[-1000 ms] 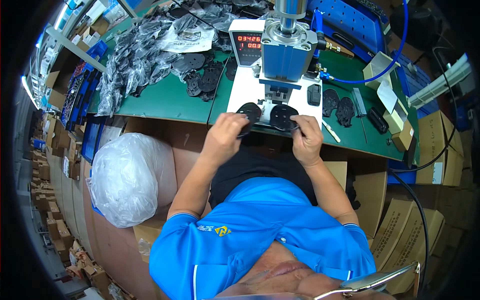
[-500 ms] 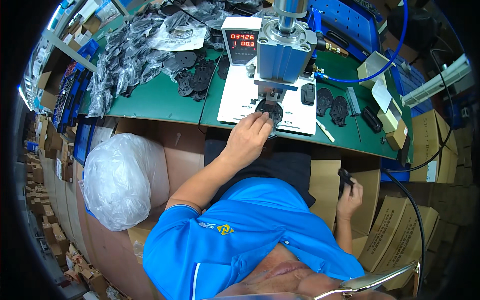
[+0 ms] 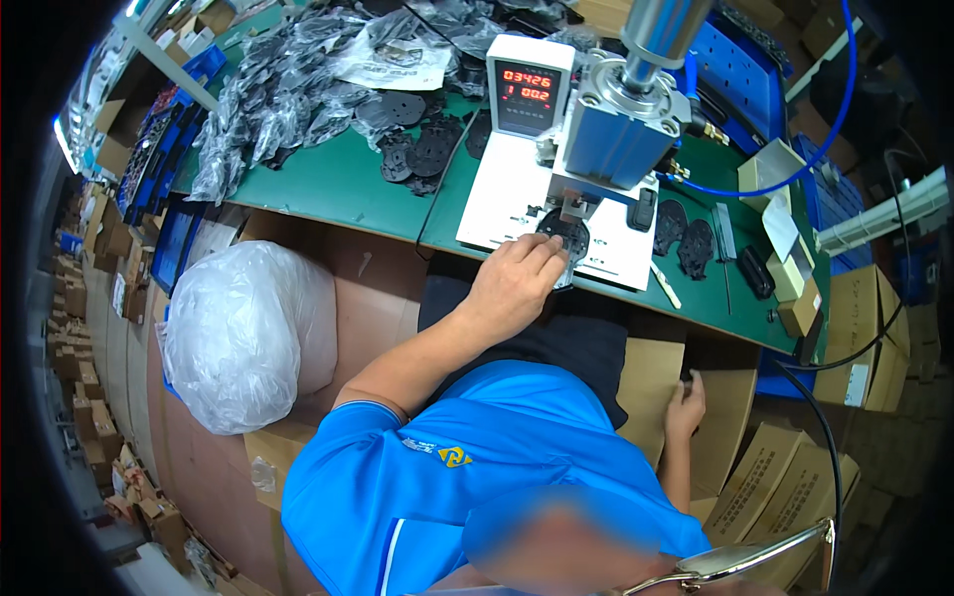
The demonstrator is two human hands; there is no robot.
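Note:
My left hand (image 3: 519,280) is at the front of the bench press (image 3: 618,129), its fingers closed on the near edge of a round black plastic part (image 3: 566,230). That part lies on the white base plate (image 3: 497,194), beneath the press head (image 3: 578,202). My fingers hide some of its near side. Down at the right, my right hand (image 3: 684,409) is over an open cardboard box (image 3: 723,407) below the table edge. Its fingers stand apart, and I see no part in them. The box's inside is mostly hidden.
Black round parts (image 3: 432,149) and clear plastic bags (image 3: 288,109) cover the green table's (image 3: 328,199) back left. Two black parts (image 3: 694,248), a screwdriver (image 3: 726,268) and small boxes (image 3: 792,273) lie right of the press. A large plastic-wrapped bundle (image 3: 238,338) stands at left.
My right hand has moved down into the box area, and the black part it held no longer shows. My left hand stays on the part at the press. The whole view has shifted slightly.

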